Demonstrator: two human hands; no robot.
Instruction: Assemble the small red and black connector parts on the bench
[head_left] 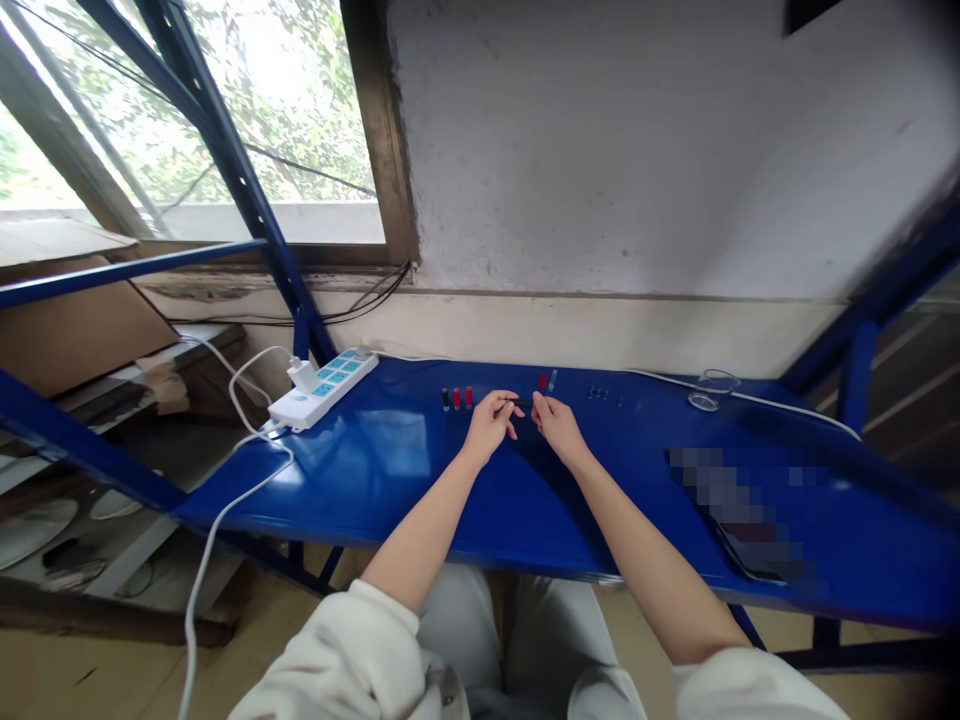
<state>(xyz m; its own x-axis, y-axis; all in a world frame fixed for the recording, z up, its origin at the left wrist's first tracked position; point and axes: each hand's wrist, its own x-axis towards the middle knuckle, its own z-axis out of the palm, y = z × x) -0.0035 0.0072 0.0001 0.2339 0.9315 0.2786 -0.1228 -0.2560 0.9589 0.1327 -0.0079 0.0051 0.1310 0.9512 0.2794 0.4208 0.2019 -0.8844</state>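
My left hand (491, 422) and my right hand (555, 424) meet over the middle of a blue metal shelf (390, 470). Both pinch the ends of one small dark rod-like part (523, 403) held between their fingertips. Three small upright pieces, one black and two red (457, 398), stand just left of my left hand. A red piece (542, 381) and a clear piece (552, 379) stand behind my right hand. Several tiny dark parts (598, 392) lie further right.
A white power strip (324, 388) with blue sockets and a plugged adapter lies at the shelf's back left, its cable hanging off the front edge. A small clear dish (705, 400) and a thin white cable are at the back right. A dark flat object (750, 545) rests near the right front.
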